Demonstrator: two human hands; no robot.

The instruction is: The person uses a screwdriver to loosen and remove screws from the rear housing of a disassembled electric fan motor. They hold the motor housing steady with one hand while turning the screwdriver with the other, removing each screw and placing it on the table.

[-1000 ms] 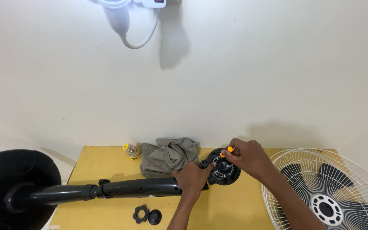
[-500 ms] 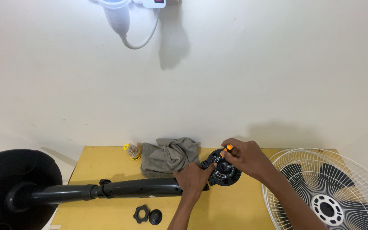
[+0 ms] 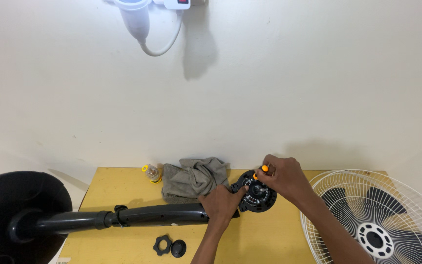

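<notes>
On the yellow counter (image 3: 113, 183): fan stand lies flat, motor end to the right, round black base (image 3: 13, 210) overhanging the left edge.
Motor housing (image 3: 256, 194): black, round, face up at the end of the pole (image 3: 147, 215), just right of the grey rag (image 3: 191, 178).
Left hand (image 3: 221, 204): closed around the neck where the pole meets the motor housing, pinning it down.
Right hand (image 3: 283, 178): closed on a screwdriver, only its orange handle tip (image 3: 263, 169) shows; the shaft points down into the housing, blade hidden, so I cannot tell if it sits in a screw.
Loose parts: black lobed nut (image 3: 162, 244) and round cap (image 3: 178, 248) near the front edge, apart from everything else.
Grille (image 3: 367, 215): white wire guard with dark blades behind it, right side, hanging past the counter edge, right forearm close over its rim.
Risk 1: blade slips out of the screw head, since the left thumb sits right beside the housing, it could get jabbed.
Risk 2: pole rolls if the left grip eases; heavy base off the edge could drag the stand sideways.
Risk 3: nut and cap get knocked off the front edge by an elbow.
Risk 4: small bottle (image 3: 152, 173) by the rag tips if the rag is tugged.
</notes>
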